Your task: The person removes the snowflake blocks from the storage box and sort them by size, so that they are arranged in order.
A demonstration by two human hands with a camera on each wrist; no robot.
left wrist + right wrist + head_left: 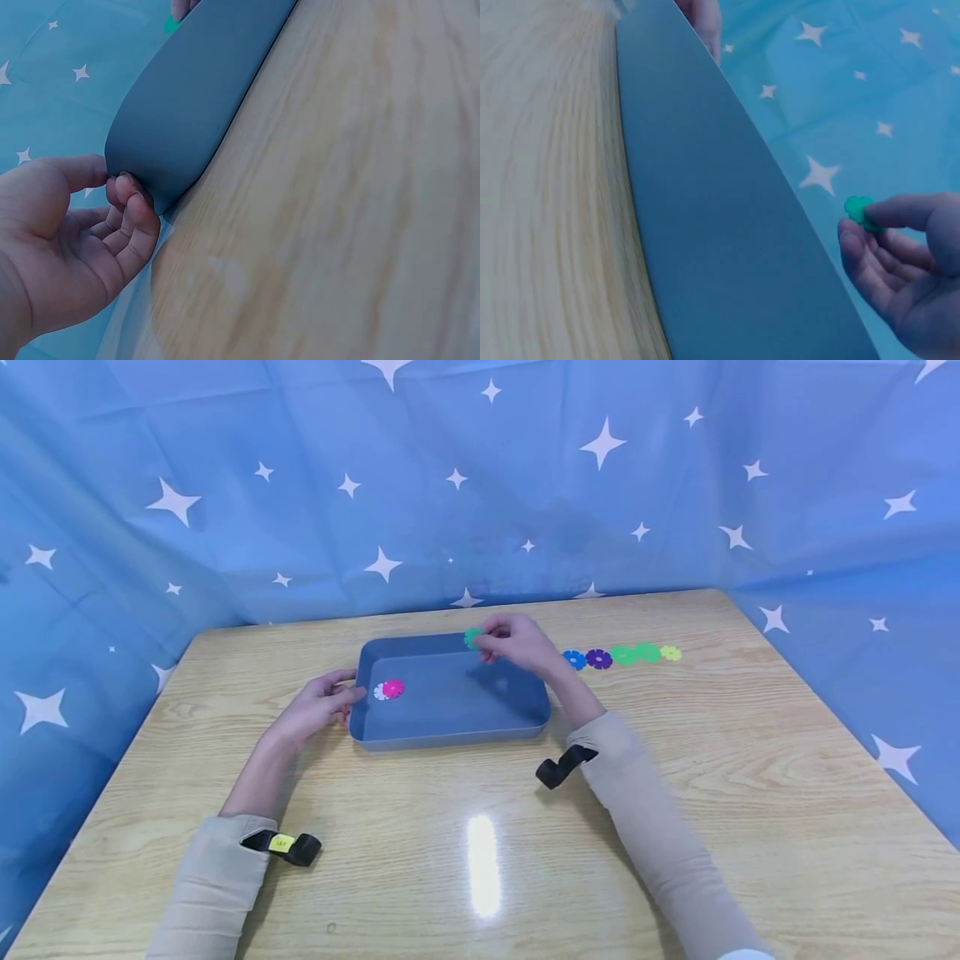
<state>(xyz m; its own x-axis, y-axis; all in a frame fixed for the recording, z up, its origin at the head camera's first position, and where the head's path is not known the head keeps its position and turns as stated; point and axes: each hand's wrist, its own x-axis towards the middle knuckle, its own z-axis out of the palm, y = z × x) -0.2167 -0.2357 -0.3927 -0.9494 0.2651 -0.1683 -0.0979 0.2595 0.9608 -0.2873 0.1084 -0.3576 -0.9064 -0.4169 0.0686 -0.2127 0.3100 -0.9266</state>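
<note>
A shallow blue-grey tray (pixel 450 724) lies on the wooden table, with a white snowflake disc (pixel 379 692) and a pink snowflake disc (pixel 393 688) overlapping near its left end. My left hand (pixel 318 704) grips the tray's left wall, thumb over the rim and the other fingers on the outside, as the left wrist view shows. Above the tray's far right part, my right hand (pixel 519 643) pinches a green snowflake disc (pixel 859 211) between thumb and fingers.
Right of the tray, several snowflake discs form a row: blue (pixel 575 659), purple (pixel 599 658), two green (pixel 636 653) and yellow (pixel 671 652). A blue curtain (pixel 525 485) with white stars hangs behind the table (pixel 390 860).
</note>
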